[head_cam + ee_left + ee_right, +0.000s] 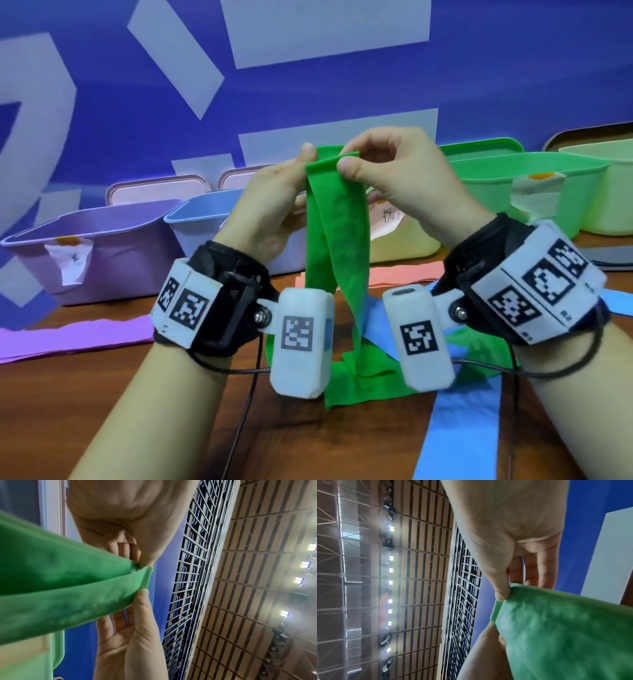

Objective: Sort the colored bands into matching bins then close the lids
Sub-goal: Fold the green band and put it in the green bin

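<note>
A green band (337, 219) hangs in a doubled strip from both raised hands, and its lower end lies crumpled on the table. My left hand (305, 160) pinches the top left edge between thumb and fingers. My right hand (347, 160) pinches the top right corner, with the index finger curled over it. In the left wrist view the left hand (139, 595) holds the band (68, 588) at its folded edge. The right wrist view has my right hand (494, 628) on the band (565, 635). The green bin (513, 168) stands open at the back right.
Open purple (102, 260), blue (191, 219), yellow (411, 240) and pale green (616, 192) bins line the back of the wooden table. A purple band (68, 339), a pink band (394, 274) and blue bands (455, 411) lie flat on the table. Cables trail from both wrists.
</note>
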`<state>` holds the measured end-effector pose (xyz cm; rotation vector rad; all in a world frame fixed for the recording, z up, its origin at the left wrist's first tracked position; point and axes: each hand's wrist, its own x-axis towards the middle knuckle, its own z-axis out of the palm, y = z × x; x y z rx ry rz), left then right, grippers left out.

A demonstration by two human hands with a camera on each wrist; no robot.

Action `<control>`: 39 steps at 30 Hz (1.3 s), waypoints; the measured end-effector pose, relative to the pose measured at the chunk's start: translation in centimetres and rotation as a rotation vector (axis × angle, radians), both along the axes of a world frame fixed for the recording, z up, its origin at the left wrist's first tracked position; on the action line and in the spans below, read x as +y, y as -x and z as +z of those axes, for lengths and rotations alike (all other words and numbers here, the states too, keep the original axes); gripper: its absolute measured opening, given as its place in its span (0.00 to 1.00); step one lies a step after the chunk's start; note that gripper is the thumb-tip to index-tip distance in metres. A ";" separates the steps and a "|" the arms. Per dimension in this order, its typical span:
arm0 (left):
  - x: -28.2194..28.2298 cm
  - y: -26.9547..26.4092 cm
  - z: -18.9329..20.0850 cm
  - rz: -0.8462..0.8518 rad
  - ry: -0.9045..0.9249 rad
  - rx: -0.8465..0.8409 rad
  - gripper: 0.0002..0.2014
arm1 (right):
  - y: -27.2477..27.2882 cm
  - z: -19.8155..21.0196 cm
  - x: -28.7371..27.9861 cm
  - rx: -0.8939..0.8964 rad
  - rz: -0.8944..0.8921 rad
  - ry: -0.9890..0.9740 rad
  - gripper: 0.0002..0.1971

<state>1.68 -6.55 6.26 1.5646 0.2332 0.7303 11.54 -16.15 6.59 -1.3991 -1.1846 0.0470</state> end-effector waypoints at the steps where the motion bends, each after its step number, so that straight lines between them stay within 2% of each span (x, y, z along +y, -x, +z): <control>1: -0.1 0.0 0.0 -0.011 0.009 0.013 0.19 | -0.1 -0.1 0.0 -0.001 -0.006 -0.001 0.10; 9: 0.4 -0.1 0.1 -0.030 0.147 -0.038 0.16 | -0.1 -0.1 0.0 0.035 0.019 -0.078 0.07; 13: 0.1 -0.1 0.1 -0.070 0.097 -0.055 0.17 | -0.2 -0.5 0.4 0.061 -0.049 -0.133 0.07; 19: 0.0 0.0 0.1 -0.042 0.030 -0.029 0.17 | -0.2 -0.5 0.7 -0.054 -0.207 -0.202 0.11; 25: -0.3 -0.1 0.2 -0.068 0.051 -0.021 0.19 | -0.4 -0.7 0.9 -0.055 -0.277 -0.197 0.12; 30: -0.4 -0.1 -0.2 -0.036 -0.077 -0.024 0.12 | -0.6 -0.7 1.0 -0.066 -0.296 -0.187 0.10; 35: -0.4 0.1 0.0 0.062 -0.104 -0.033 0.11 | -0.5 0.0 0.1 -0.141 -0.246 -0.042 0.10; 39: 0.0 0.6 0.5 0.160 -0.132 -0.059 0.12 | -0.6 1.0 -1.9 -0.224 -0.191 0.263 0.07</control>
